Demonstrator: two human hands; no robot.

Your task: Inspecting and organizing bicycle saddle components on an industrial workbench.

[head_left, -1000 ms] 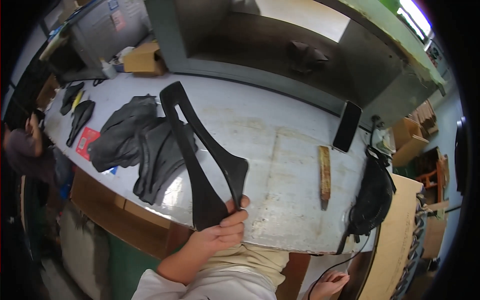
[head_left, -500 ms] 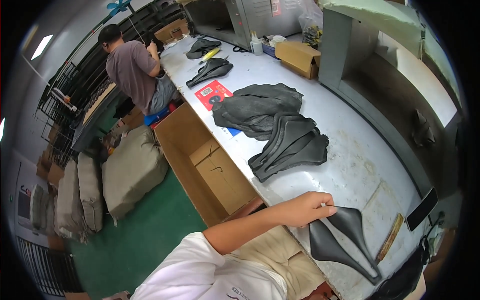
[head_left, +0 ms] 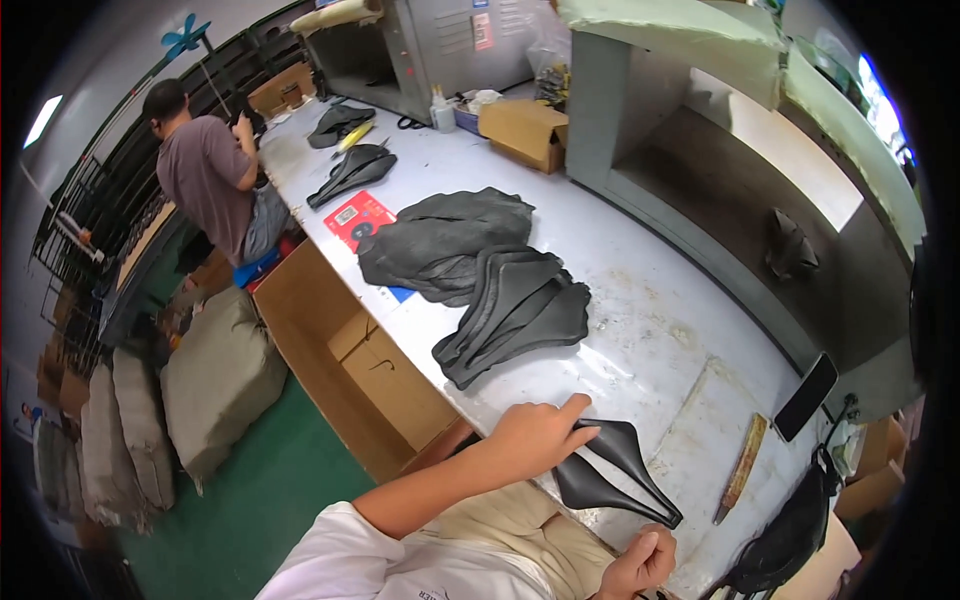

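A black bicycle saddle cover (head_left: 630, 455), smooth with a long central opening, lies at the near edge of the bench. My left hand (head_left: 530, 440) is at its wide end, thumb against the edge and index finger stretched out. The other fingers are curled and partly hidden, apparently gripping it. Close by the narrow tip is my right hand (head_left: 640, 565), closed with the thumb over the fingers; whether it holds anything is hidden. Beyond my left hand rests a stack of similar black covers (head_left: 515, 310), overlapping a heap of dark, wrinkled sheets (head_left: 445, 240).
A wood-handled tool (head_left: 742, 465) and a phone (head_left: 806, 398) lie to the right. Grey open-fronted cabinets (head_left: 600, 110) line the bench's far side. A large cardboard box (head_left: 330, 350) stands against the near side. Farther left sits another person (head_left: 210, 170).
My right hand has come into view near the cover's tip. The cover has shifted away from the wood-handled tool, and my left index finger has straightened. The whole view has turned rightward.
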